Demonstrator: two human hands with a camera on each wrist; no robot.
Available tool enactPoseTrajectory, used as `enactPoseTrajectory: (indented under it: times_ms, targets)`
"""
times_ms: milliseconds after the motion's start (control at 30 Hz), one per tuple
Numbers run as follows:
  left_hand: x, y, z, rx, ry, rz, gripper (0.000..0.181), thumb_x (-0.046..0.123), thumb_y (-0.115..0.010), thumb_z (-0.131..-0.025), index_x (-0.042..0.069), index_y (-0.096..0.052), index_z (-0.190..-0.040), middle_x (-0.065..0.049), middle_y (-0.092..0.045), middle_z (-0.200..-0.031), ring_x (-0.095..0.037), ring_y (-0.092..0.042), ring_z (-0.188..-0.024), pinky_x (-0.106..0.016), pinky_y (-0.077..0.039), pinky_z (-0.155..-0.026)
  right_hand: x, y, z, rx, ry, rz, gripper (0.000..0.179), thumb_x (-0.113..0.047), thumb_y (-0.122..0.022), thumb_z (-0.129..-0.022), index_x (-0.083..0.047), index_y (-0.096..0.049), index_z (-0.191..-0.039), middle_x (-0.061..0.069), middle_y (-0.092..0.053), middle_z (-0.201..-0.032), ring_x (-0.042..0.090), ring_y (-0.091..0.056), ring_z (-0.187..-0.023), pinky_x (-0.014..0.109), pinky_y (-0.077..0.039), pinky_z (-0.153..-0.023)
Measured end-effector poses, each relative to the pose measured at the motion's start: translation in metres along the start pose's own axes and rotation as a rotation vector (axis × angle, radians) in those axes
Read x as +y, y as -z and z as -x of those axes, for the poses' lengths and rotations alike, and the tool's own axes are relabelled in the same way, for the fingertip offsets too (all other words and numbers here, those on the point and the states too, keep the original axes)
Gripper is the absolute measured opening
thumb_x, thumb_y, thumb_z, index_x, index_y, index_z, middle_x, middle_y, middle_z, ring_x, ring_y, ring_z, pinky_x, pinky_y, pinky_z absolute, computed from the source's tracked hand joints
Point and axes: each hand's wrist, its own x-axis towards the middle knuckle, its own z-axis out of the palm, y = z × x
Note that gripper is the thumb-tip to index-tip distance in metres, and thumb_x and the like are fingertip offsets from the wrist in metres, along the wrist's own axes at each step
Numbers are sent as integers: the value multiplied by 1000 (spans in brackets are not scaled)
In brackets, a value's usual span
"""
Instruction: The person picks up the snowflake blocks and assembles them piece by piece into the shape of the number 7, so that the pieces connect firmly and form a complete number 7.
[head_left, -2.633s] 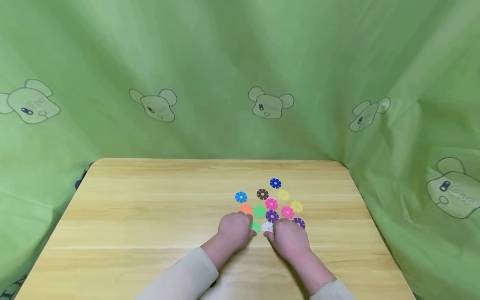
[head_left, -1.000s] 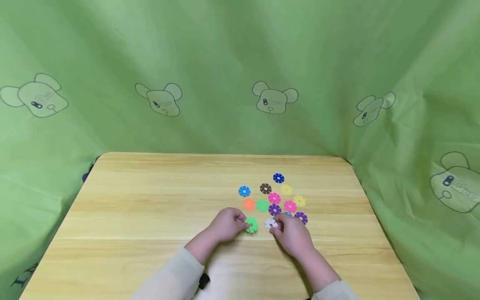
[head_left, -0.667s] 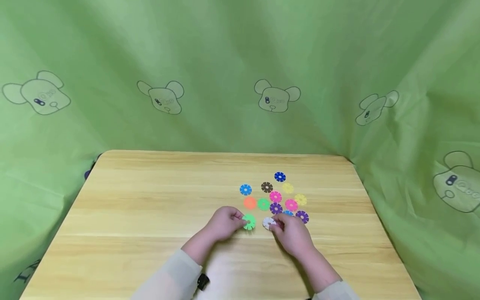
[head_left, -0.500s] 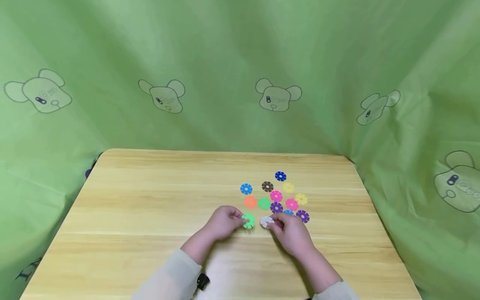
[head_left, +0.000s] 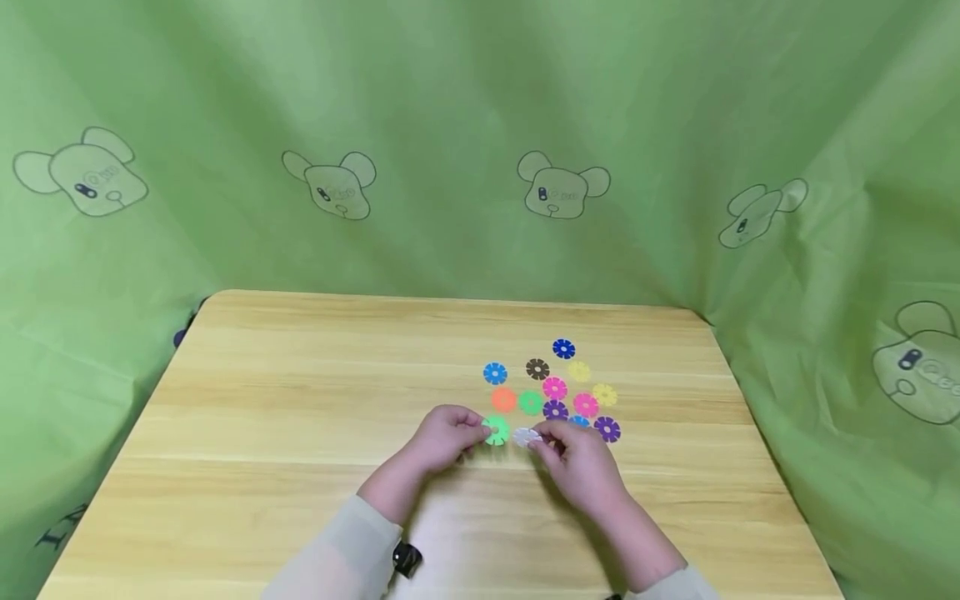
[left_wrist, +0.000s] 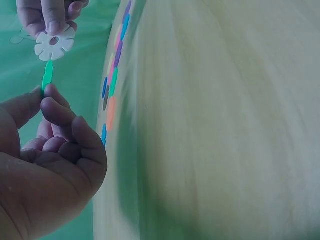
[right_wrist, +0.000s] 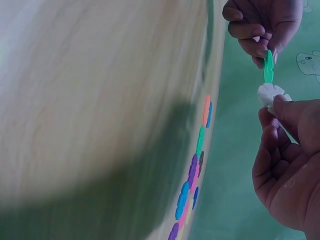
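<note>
Between thumb and forefinger my left hand [head_left: 448, 437] pinches a green notched disc [head_left: 496, 431], a snowflake-style building piece with a hole in its middle. My right hand [head_left: 581, 462] pinches a similar white notched disc [head_left: 527, 437] by its edge. In the left wrist view the green disc [left_wrist: 47, 75] stands edge-on right below the rim of the white disc [left_wrist: 54, 44], which faces the camera. The right wrist view shows the green disc [right_wrist: 268, 67] close over the white disc [right_wrist: 270, 94]. Both hands are above the table.
Beyond the hands, several more notched discs lie flat on the wooden table [head_left: 300, 400], among them an orange disc [head_left: 504, 400], a brown disc [head_left: 537, 369] and a dark blue disc [head_left: 564, 349]. A green curtain [head_left: 450, 100] hangs along the table's back and sides.
Both hands have lifted the green and white discs from the table and brought them closer together. The white disc has turned flatter in the head view. The other discs stay in place.
</note>
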Motion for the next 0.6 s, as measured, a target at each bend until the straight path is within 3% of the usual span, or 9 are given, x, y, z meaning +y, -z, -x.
enactPoseTrajectory:
  times_ms: [200,600]
  targets:
    - [1,1,0,-7,1,35,16,10,-76,-97,-5,-74,-103,-19,-68,-78,-16,-55,-62,-28,-49,-58,-3,-1,-1,5,15,18,14,-4,-85,-87,-9,-78,-98,-7,-69,-80,4,-56,-68,23,-54,-62]
    - [6,1,3,15,12,17,15,10,-76,-96,-4,-74,-101,-21,-70,-81,-17,-56,-63,-26,-47,-57,-5,-3,-1,27,67,18,14,-3,-86,-87,-11,-78,-95,-7,-69,-81,2,-55,-68,23,-53,-61]
